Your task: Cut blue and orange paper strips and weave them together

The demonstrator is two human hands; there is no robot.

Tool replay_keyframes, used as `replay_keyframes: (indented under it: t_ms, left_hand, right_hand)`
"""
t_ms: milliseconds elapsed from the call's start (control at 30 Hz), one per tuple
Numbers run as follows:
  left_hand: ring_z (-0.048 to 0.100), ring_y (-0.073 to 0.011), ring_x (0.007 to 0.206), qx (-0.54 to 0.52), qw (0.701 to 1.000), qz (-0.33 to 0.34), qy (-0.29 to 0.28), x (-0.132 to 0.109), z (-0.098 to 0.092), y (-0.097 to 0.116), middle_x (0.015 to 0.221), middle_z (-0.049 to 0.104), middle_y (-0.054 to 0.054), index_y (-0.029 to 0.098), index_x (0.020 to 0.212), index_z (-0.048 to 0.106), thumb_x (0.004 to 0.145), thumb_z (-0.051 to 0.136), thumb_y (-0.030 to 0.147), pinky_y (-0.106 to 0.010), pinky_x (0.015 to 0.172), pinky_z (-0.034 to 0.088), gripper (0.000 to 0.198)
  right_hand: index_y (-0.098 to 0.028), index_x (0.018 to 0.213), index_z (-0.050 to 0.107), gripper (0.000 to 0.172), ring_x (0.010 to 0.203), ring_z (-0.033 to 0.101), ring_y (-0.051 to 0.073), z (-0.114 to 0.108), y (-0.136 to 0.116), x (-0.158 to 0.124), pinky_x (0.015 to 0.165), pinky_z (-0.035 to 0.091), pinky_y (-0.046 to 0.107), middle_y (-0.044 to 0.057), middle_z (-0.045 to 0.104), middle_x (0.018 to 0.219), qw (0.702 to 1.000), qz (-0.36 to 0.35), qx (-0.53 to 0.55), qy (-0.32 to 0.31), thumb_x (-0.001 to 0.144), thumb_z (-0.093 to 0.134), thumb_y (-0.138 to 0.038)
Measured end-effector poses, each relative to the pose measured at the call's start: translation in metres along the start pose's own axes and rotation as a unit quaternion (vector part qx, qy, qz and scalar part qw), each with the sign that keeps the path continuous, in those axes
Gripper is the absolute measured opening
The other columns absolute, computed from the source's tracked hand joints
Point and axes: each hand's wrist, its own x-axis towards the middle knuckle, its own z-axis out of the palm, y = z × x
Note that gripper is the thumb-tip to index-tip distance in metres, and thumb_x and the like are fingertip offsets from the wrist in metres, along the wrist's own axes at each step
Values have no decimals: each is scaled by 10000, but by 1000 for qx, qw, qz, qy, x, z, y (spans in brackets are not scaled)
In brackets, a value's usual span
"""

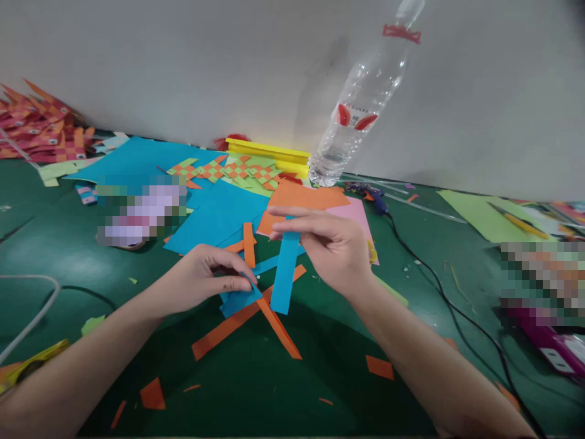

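Between its thumb and fingers my left hand (219, 277) pinches a folded blue paper piece (240, 302), from which a folded orange strip (281, 329) sticks out toward me. My right hand (336, 247) is raised just to the right, with a flat blue paper strip (284, 277) hanging down between its fingers. Beneath the hands, loose orange strips (219, 332) and another blue strip (267, 263) lie crossed on the green tabletop. A short orange strip (248, 244) stands out just beyond my left fingertips.
Behind the hands lie blue sheets (223, 213), orange paper (306, 201) and woven green-orange paper pieces (242, 171). A plastic bottle (354, 116) leans toward the wall. A glue gun (372, 196) trails a black cord on the right; a phone (146, 210) lies left. Orange scraps (153, 394) litter the front.
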Motion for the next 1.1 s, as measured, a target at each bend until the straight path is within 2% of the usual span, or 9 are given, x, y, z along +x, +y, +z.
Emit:
replay_keyframes:
  t_ms: [200, 367, 733, 967, 1100]
  left_hand:
    - [640, -126, 588, 3, 1000, 1, 27, 1, 2, -1, 689, 731, -13, 223, 705, 771, 714, 734, 221, -174, 557, 515, 38]
    - [620, -143, 531, -7, 999, 0, 50, 0, 4, -2, 637, 712, -20, 226, 700, 775, 687, 748, 247, -210, 513, 515, 37]
    - [661, -178, 603, 16, 997, -13, 71, 1, 5, -4, 702, 737, -51, 232, 712, 776, 693, 742, 341, -231, 539, 521, 116]
    - [627, -149, 546, 13, 997, -16, 76, 0, 3, -6, 667, 714, -40, 215, 702, 760, 697, 741, 335, -208, 482, 487, 122]
    - [618, -137, 554, -2, 995, -5, 102, 0, 2, -5, 673, 709, -23, 215, 687, 745, 687, 746, 306, -201, 490, 480, 91]
  right_hand:
    - [-282, 989, 738, 367, 1104, 649, 196, 1, -5, -1, 836, 593, 341, -3, 732, 1075, 998, -48, -49, 0, 912, 447, -72]
    - [-298, 1008, 731, 378, 1100, 650, 193, 2, -11, -3, 861, 582, 348, -11, 719, 1117, 995, -68, -78, 6, 898, 462, -57]
    - [-305, 1010, 733, 381, 990, 696, 172, 3, -10, -6, 809, 595, 316, -20, 690, 1187, 995, -61, -82, 15, 891, 466, -61]
    - [-287, 1028, 724, 368, 1107, 647, 186, 6, -3, -6, 855, 578, 328, -7, 712, 1142, 994, -66, -89, 0, 897, 463, -63]
    - [-276, 1029, 719, 373, 1043, 678, 170, 7, 0, -7, 818, 584, 309, 4, 692, 1189, 994, -54, -93, -19, 890, 452, -55]
